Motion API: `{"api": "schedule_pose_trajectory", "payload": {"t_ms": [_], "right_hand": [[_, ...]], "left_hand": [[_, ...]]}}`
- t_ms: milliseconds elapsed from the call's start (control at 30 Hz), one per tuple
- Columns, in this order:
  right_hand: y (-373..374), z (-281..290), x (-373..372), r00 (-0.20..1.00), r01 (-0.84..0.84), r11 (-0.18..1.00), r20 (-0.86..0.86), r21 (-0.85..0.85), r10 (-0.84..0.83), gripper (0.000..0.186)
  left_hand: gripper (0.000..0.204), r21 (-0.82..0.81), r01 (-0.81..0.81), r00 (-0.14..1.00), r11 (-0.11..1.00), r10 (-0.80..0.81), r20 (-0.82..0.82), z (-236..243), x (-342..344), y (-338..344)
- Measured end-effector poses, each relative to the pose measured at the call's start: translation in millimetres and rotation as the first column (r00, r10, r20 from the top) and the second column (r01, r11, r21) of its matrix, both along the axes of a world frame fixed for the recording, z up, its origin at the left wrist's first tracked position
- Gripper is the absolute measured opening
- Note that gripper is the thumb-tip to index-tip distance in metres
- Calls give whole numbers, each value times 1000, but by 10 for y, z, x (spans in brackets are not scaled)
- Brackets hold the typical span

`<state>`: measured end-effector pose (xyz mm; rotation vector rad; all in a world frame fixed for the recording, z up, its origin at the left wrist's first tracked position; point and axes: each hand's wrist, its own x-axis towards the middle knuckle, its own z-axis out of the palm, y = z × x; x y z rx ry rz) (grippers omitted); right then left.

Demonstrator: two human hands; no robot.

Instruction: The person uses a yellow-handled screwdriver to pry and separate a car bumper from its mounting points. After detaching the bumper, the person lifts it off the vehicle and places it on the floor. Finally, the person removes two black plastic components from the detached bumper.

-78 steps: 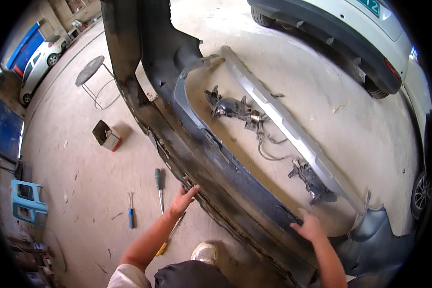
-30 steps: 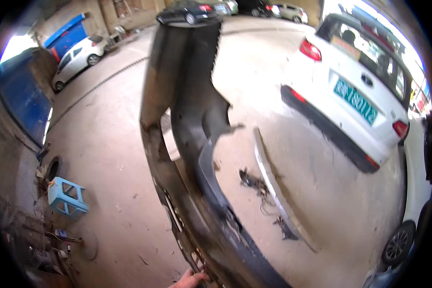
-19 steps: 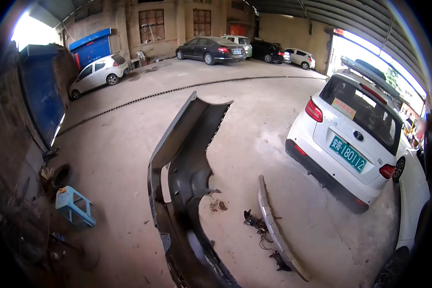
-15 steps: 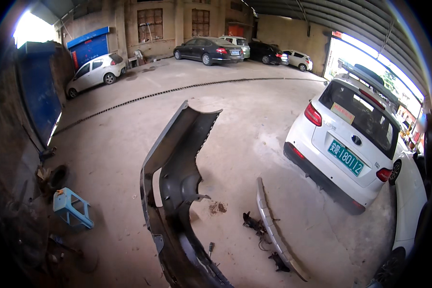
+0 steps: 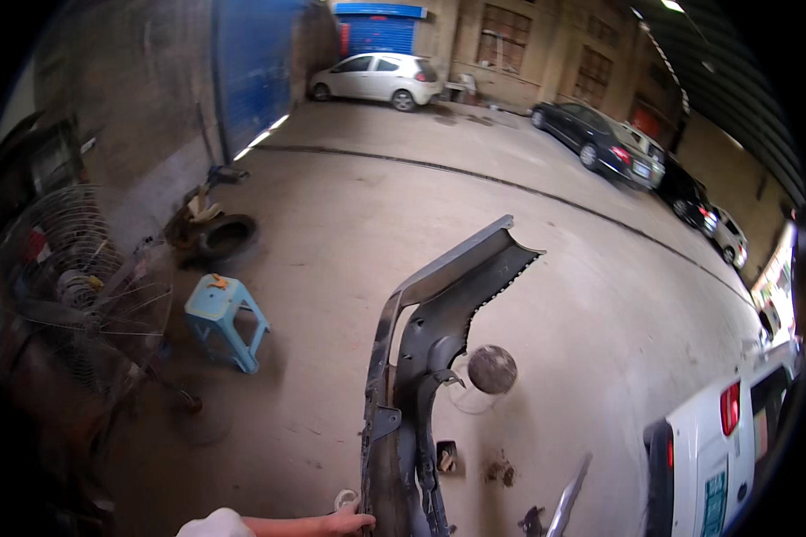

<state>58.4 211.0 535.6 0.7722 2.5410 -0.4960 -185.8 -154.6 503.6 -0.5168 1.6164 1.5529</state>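
Gripping the left edge, a person's left hand [image 5: 349,521] clamps the bumper [image 5: 412,353], which extends right of the blue stool [image 5: 211,299]; a tire [image 5: 246,236] lies behind the stool, a fan [image 5: 79,288] to its left.

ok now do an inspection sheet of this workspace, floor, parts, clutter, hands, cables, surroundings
Surface: concrete floor, with dark debris on it
Parts: dark bumper; silver strip, partly cut off by the frame
Clutter: blue stool, round stool, open box, tyre
Hands: left hand touches bumper's edge, grip unclear; right hand out of view
Cables: nothing seen
Surroundings: wire-caged fan, white hatchback, dark sedan, blue shutter
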Motion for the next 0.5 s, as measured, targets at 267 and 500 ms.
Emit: {"api": "schedule_pose_trajectory", "payload": {"t_ms": [267, 500], "right_hand": [[-409, 727, -2413, 981, -158, 986, -122, -55, 150, 38], [-382, 323, -4843, 897, -371, 927, -278, -49, 344, 39]], "left_hand": [[57, 0, -229, 968, 973, 227, 109, 1088, -1820, -429], [57, -40, -367, 930, 930, 367, 16, 1167, -3395, -722]]}}
